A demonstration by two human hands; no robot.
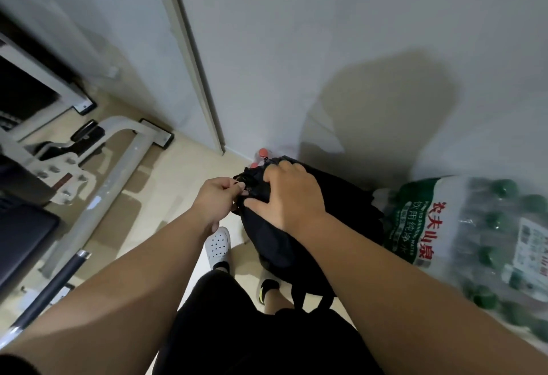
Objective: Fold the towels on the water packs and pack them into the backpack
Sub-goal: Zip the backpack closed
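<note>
A black backpack [275, 241] stands on the floor in front of my feet, leaning towards the wall. My left hand [218, 199] is pinched on a small black piece, likely a zipper pull, at the backpack's top left edge. My right hand [292, 197] lies flat on the backpack's top with the fingers spread, pressing the fabric. A shrink-wrapped pack of green-capped water bottles [474, 238] lies at the right, next to the backpack. No towel is visible; the backpack's inside is hidden.
Red-capped bottles [262, 155] stand behind the backpack at the wall. A grey exercise-machine frame [118, 167] with a black bar fills the left side. My feet in white shoes [218, 244] stand on the beige floor. A white wall rises ahead.
</note>
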